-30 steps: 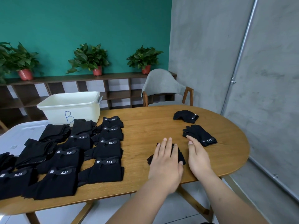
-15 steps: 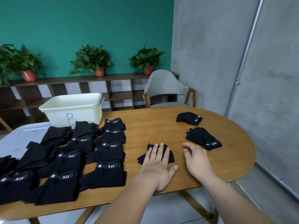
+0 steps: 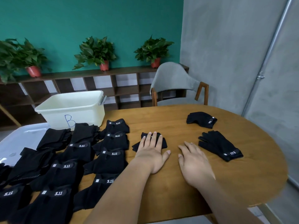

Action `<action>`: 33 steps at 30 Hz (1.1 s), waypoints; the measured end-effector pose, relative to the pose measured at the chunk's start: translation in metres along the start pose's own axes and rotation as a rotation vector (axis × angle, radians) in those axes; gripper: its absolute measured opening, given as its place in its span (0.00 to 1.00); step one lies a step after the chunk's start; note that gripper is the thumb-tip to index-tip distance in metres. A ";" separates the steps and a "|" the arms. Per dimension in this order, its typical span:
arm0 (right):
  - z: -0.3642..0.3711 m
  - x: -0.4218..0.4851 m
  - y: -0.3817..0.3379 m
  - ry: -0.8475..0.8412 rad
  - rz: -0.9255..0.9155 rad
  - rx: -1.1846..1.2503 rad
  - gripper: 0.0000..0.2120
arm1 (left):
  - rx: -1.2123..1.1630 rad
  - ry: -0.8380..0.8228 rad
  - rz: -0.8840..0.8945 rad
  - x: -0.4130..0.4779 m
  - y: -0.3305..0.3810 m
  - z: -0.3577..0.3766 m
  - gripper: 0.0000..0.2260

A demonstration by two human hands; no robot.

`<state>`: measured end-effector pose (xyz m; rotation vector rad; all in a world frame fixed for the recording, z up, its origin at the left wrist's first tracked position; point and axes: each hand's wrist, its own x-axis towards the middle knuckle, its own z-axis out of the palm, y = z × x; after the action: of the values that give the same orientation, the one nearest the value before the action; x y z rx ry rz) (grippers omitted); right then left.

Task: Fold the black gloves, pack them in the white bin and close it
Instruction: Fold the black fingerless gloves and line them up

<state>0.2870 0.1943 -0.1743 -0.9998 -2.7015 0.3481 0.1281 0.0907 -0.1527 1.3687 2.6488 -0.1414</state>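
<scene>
Left hand (image 3: 151,152) lies flat, fingers straight, pressing a folded black glove (image 3: 136,145) onto the wooden table (image 3: 178,120). Right hand (image 3: 194,159) rests relaxed on the tabletop just beside it, grasping nothing. Rows of folded gloves (image 3: 103,165) cover the table's left side. To the right lie a flat glove pair (image 3: 218,146) and, farther back, another folded glove (image 3: 200,119). The white bin (image 3: 72,109) stands uncovered at the far left, with its lid (image 3: 19,139) lying in front of it.

The left hand (image 3: 152,156) and the right hand (image 3: 194,162) are appearing bare. The left forearm (image 3: 123,191) and the right forearm (image 3: 226,196) are running bare to the frame's lower edge. The fingers (image 3: 156,138) and both thumbs are showing short, rounded nails.
</scene>
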 end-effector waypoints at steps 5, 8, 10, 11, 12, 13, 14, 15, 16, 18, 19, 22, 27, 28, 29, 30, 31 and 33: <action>-0.002 0.001 -0.003 -0.013 0.018 -0.018 0.24 | -0.010 0.011 -0.028 0.036 -0.015 -0.006 0.37; -0.003 0.001 -0.004 -0.025 0.021 -0.019 0.24 | -0.011 0.016 -0.042 0.052 -0.023 -0.009 0.37; -0.005 0.000 -0.004 -0.032 0.023 -0.014 0.24 | -0.010 0.027 -0.043 0.060 -0.026 -0.010 0.37; -0.005 0.000 -0.004 -0.031 0.022 -0.016 0.24 | -0.007 0.042 -0.039 0.063 -0.027 -0.010 0.37; -0.006 0.000 -0.004 -0.030 0.020 -0.018 0.24 | -0.002 0.066 -0.035 0.065 -0.028 -0.009 0.37; -0.007 -0.001 -0.004 -0.029 0.021 -0.019 0.24 | 0.008 0.099 -0.031 0.065 -0.028 -0.007 0.37; -0.007 0.000 -0.005 -0.029 0.024 -0.018 0.24 | 0.023 0.137 -0.032 0.064 -0.028 -0.006 0.37; -0.008 0.000 -0.006 -0.029 0.028 -0.017 0.24 | 0.039 0.175 -0.035 0.063 -0.027 -0.005 0.37; -0.008 0.001 -0.006 -0.030 0.031 -0.015 0.24 | 0.052 0.209 -0.043 0.060 -0.025 -0.005 0.38; -0.008 0.001 -0.006 -0.036 0.037 -0.016 0.25 | 0.064 0.259 -0.073 0.056 -0.021 -0.006 0.38; -0.008 0.001 -0.006 -0.040 0.039 -0.018 0.25 | 0.060 0.263 -0.092 0.054 -0.020 -0.006 0.38; -0.010 0.001 -0.008 -0.046 0.041 -0.014 0.25 | 0.008 0.191 -0.137 0.053 -0.022 -0.007 0.39; -0.010 0.001 -0.009 -0.048 0.039 -0.004 0.25 | 0.025 0.117 -0.153 0.060 -0.037 -0.008 0.39; -0.011 0.001 -0.009 -0.047 0.035 -0.006 0.25 | 0.023 0.109 -0.152 0.060 -0.040 -0.008 0.38; -0.011 0.001 -0.008 -0.046 0.031 -0.006 0.25 | 0.016 0.103 -0.150 0.061 -0.042 -0.007 0.38; -0.012 0.001 -0.008 -0.044 0.028 -0.006 0.25 | 0.010 0.101 -0.148 0.062 -0.043 -0.005 0.38; -0.012 0.001 -0.009 -0.042 0.025 -0.007 0.25 | 0.005 0.103 -0.146 0.062 -0.044 -0.005 0.38; -0.012 0.002 -0.009 -0.037 0.018 -0.008 0.25 | 0.000 0.111 -0.145 0.064 -0.045 -0.004 0.38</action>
<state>0.2837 0.1903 -0.1597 -1.0299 -2.7311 0.3628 0.0544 0.1162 -0.1595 1.2170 2.8398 -0.0849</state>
